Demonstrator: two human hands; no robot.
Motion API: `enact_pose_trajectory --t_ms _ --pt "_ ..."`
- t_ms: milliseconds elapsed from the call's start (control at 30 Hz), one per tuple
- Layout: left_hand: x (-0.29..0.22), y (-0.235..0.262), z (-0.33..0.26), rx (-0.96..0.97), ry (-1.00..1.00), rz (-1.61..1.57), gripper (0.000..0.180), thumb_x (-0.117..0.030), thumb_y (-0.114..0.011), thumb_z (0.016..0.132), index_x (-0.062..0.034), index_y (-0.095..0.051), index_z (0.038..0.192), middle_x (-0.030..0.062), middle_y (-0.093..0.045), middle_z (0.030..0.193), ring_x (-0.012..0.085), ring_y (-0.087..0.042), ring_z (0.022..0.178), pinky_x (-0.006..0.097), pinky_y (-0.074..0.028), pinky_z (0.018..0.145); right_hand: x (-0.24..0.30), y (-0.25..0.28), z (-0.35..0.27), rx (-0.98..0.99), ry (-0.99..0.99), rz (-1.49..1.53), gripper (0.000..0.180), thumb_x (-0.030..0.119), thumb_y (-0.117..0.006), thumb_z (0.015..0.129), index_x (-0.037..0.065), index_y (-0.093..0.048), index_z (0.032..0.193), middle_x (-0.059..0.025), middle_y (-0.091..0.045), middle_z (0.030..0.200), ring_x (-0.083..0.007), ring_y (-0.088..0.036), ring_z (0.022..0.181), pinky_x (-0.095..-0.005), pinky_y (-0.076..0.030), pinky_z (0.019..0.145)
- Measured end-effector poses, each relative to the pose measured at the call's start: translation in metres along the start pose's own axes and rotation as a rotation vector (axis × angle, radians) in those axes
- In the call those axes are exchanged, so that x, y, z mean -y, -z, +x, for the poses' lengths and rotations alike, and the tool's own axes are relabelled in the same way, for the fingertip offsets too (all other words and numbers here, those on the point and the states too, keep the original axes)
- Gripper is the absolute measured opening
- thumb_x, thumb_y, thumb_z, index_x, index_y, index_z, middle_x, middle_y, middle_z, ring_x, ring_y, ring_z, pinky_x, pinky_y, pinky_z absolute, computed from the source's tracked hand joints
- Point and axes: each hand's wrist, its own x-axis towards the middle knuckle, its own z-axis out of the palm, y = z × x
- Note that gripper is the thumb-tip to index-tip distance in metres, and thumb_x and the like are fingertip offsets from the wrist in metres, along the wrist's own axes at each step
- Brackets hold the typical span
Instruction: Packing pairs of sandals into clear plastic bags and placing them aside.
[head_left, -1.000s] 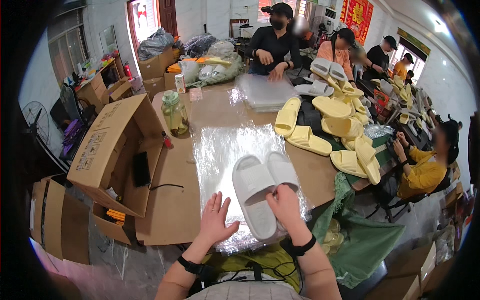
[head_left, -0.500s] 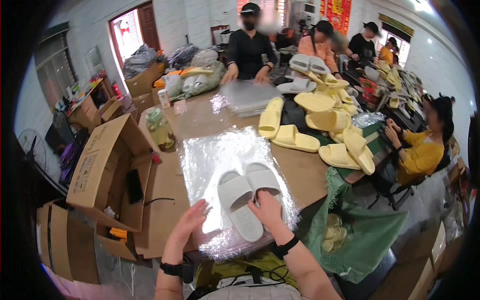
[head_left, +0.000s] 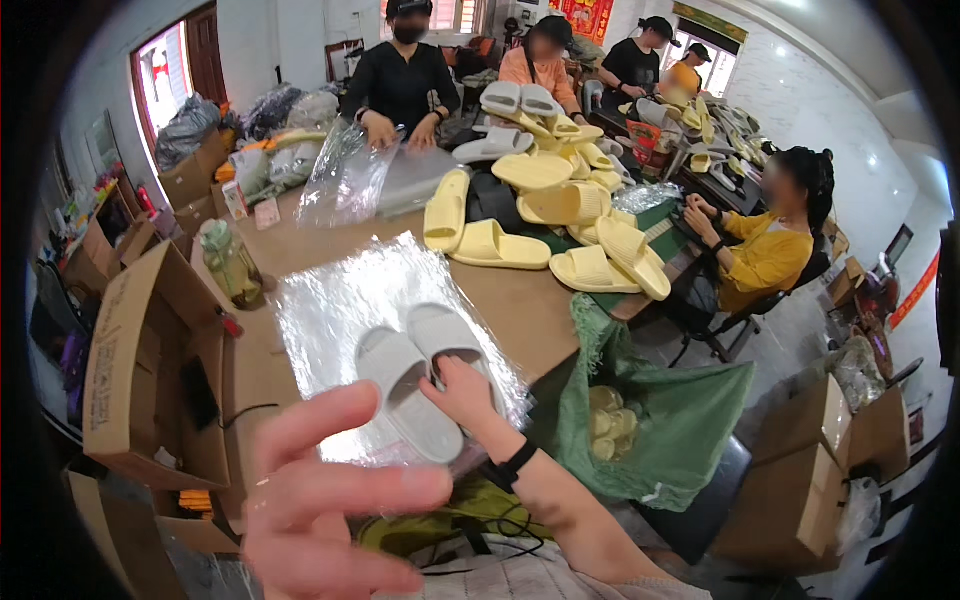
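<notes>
A pair of light grey slide slippers lies side by side on a stack of shiny clear plastic bags in front of me. My right hand grips the right slipper, its fingertips tucked at the strap's opening. Much of that slipper is hidden behind the hand. Close to the camera, my left hand is raised with its fingers apart and holds nothing. It covers the near left corner of the stack and part of the left slipper's surroundings.
Yellow slippers are heaped on the table's far right. An open carton and a green bottle stand left. A green woven sack hangs at the right edge. Across the table, a person handles plastic bags; another person sits right.
My left hand has lifted from beside the slippers up toward the camera. The view has swung right. My right hand stays at the right slipper. The person opposite has raised a plastic bag.
</notes>
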Motion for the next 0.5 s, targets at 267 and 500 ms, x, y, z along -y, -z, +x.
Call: enact_pose_trajectory --t_ms 267,500 --pt "0.013 0.033 0.05 0.314 -0.564 -0.056 0.067 -0.077 -0.036 0.094 -0.0163 -0.06 0.109 0.0233 -0.059 0.12 0.0437 -0.052 0.124 0.062 -0.035 0.109 0.001 0.005 -0.001 0.065 -0.031 -0.036 0.032 0.035 -0.069 0.086 0.006 -0.057 0.092 -0.0134 -0.059 0.084 -0.0362 -0.062 0.078 -0.0482 -0.049 0.065" --pt "0.007 0.036 0.05 0.356 -0.639 -0.05 0.071 -0.083 -0.041 0.087 -0.0196 -0.06 0.114 0.0181 -0.058 0.119 0.0501 -0.047 0.127 0.061 -0.032 0.113 0.004 0.008 -0.003 0.066 -0.032 -0.025 0.031 0.035 -0.069 0.087 0.007 -0.057 0.092 -0.012 -0.058 0.083 -0.0348 -0.061 0.08 -0.0478 -0.049 0.065"
